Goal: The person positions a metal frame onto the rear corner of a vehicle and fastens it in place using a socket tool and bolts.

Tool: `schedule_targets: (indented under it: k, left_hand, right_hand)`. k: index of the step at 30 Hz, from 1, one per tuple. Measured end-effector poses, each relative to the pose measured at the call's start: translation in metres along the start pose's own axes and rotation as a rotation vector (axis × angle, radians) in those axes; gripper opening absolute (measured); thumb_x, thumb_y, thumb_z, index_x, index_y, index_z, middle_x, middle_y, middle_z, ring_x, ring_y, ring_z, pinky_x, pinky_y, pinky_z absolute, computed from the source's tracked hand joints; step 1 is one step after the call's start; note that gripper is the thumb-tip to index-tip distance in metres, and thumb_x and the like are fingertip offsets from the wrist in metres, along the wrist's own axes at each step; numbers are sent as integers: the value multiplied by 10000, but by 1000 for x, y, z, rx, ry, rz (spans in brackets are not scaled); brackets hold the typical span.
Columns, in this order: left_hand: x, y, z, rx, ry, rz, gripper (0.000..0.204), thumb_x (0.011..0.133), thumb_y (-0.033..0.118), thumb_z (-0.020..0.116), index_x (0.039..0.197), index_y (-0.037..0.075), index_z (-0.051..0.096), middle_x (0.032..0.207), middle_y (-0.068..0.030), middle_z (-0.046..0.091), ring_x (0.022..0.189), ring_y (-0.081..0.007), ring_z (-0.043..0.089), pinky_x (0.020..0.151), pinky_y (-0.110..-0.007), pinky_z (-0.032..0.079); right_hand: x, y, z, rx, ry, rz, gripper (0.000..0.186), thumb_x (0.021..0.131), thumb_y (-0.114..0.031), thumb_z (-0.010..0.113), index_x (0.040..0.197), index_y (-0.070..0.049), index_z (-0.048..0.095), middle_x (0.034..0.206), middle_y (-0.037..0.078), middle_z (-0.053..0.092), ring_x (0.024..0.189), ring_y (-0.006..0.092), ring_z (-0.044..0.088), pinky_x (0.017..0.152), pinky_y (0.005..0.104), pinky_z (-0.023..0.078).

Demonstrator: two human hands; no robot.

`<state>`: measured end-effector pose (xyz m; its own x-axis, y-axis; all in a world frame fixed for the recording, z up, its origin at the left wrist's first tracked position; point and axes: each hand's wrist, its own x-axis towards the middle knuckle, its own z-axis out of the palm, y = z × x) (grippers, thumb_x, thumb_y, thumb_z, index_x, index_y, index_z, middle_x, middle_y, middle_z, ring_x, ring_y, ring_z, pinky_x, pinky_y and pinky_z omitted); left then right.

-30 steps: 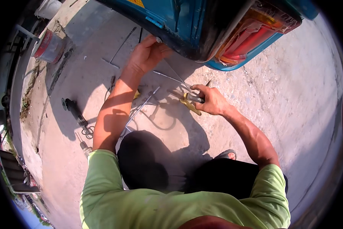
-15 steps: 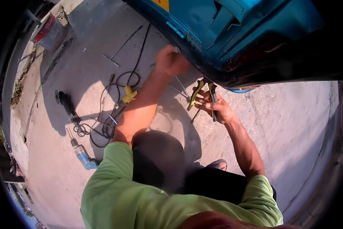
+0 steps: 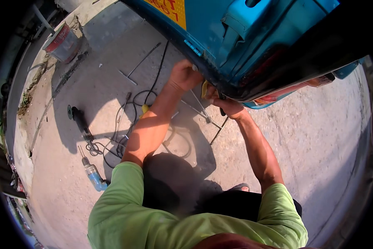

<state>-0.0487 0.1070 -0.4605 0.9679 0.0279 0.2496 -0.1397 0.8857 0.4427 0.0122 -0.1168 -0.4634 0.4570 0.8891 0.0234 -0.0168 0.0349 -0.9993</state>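
At the lower edge of a blue vehicle body (image 3: 213, 41), my left hand (image 3: 184, 75) is closed with its fingers curled up against the dark rim. Whatever it grips there is hidden. Just to the right and slightly nearer, my right hand (image 3: 231, 108) is wrapped round a pair of pliers with yellow and black handles (image 3: 204, 88). The jaws of the pliers are out of sight under the vehicle's rim, close to my left hand. T-handled metal rods (image 3: 211, 121) lie on the ground below my hands.
An angle grinder (image 3: 81, 123) and a blue power drill (image 3: 94, 175) lie on the concrete at left, amid tangled black cable (image 3: 135, 99). Farther off are a T-handled wrench (image 3: 140, 64) and a red-and-grey bucket (image 3: 63, 43). A yellow plug (image 3: 145, 108) shows beside my left forearm.
My right hand has carried the pliers up and left, under the vehicle's rim. The pliers' handles were spread in plain view before. My left hand stays at the rim; the view has shifted slightly.
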Motion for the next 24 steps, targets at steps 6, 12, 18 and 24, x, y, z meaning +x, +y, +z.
schedule_targets:
  k: [6,12,18,24]
  left_hand:
    - [-3,1,14,-56,255,28,488,951,190,624,1420,64,582,1482,-126,595,1380,-370,523,1201,-580,331]
    - [-25,4,-3,358,207,140,528,931,166,671,1442,80,572,1448,-81,618,1335,-279,584,1162,-460,447]
    - [-43,-9,20,866,278,108,517,942,179,698,1425,51,568,1414,-68,612,1294,-267,589,1114,-398,464]
    - [-35,-39,48,1533,389,147,593,862,151,826,1390,33,584,1355,-103,652,1243,-242,618,1057,-402,499]
  right_hand:
    - [-2,-20,-6,-278,61,-66,326,902,-67,766,1219,-64,692,1151,29,697,1033,181,642,931,327,515]
    - [12,-6,-13,-359,81,-262,456,930,-328,759,1335,-139,669,1338,98,665,1174,286,632,1009,412,527]
    - [16,18,-22,-812,161,-495,411,922,-318,750,1274,-116,684,1282,117,683,1185,302,637,1036,433,525]
    - [21,20,-14,-1284,232,-814,409,880,-277,779,1248,-113,706,1283,124,687,1193,315,636,1039,446,523]
